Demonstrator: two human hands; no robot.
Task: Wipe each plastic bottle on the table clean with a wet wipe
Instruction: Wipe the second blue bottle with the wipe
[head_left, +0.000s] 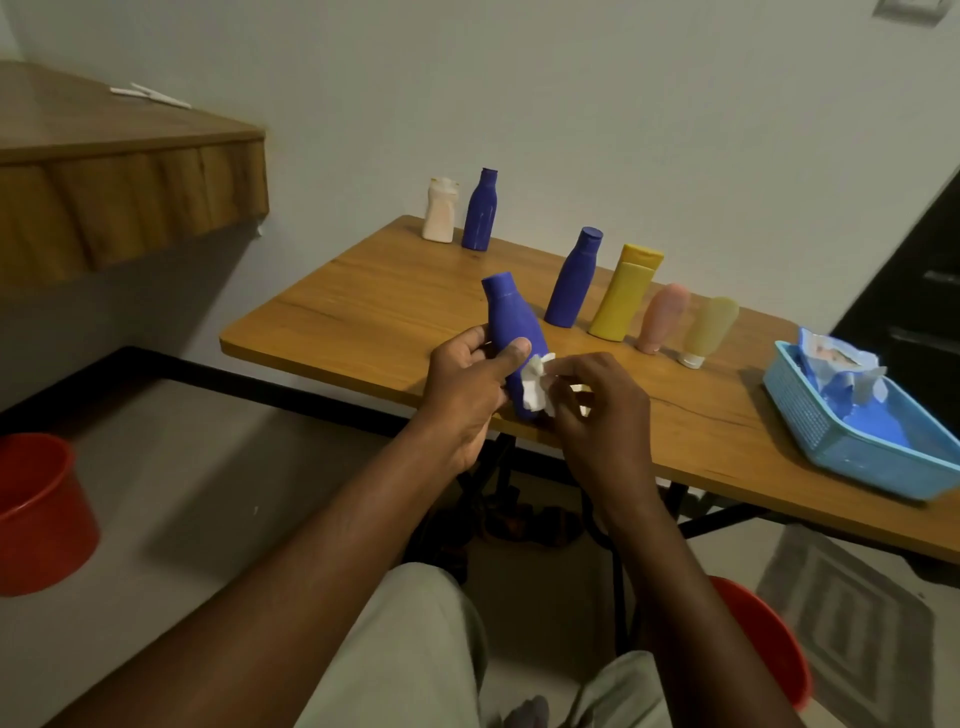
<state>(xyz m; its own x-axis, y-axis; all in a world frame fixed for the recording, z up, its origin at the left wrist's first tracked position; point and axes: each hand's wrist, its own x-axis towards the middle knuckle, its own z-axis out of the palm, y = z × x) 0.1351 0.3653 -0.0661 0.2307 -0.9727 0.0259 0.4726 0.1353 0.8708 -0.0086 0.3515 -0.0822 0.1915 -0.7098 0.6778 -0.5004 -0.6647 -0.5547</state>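
Left hand (467, 371) gripping a blue bottle (511, 338) tilted above the desk (374, 301) near edge, thumb lying across it, right hand (597, 410) pinching a white wet wipe (535, 387) against its lower side, no readable labels.

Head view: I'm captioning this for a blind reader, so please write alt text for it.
The left hand grips a blue bottle at the wooden table while the right hand holds a white wet wipe against its base. Six more bottles stand behind, and a blue basket sits at right.
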